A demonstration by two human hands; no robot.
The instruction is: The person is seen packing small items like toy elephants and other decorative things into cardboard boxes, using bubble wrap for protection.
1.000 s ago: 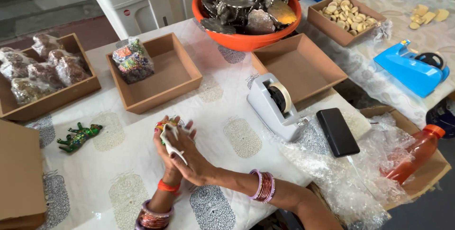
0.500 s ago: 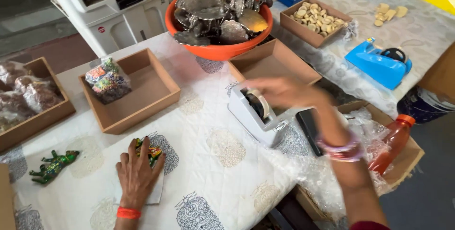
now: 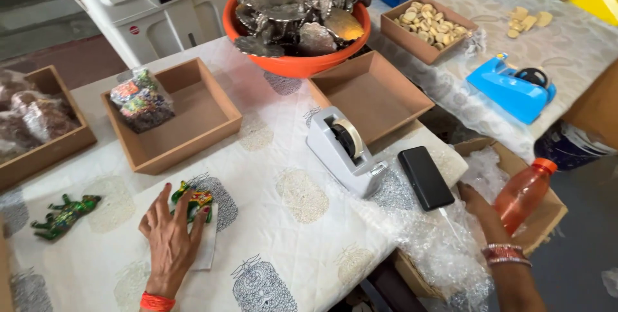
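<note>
Left hand (image 3: 170, 238) lying flat, grip released, pressing colourful figurine (image 3: 193, 197) and white wrap (image 3: 207, 247) onto desk (image 3: 290, 222). Figurine peeking out beyond fingertips. Right hand (image 3: 479, 206) reaching into bubble wrap (image 3: 444, 247), grip open, grasping nothing; orange bottle (image 3: 524, 191) just beside it.

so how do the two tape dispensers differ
The grey tape dispenser stands on the near table by the black phone; the blue tape dispenser sits on the far table near loose pale pieces. The grey one's roll is pale and plainly seen; the blue one's wheel looks dark. Neither hand touches either. Both are heavy desktop types.
</note>
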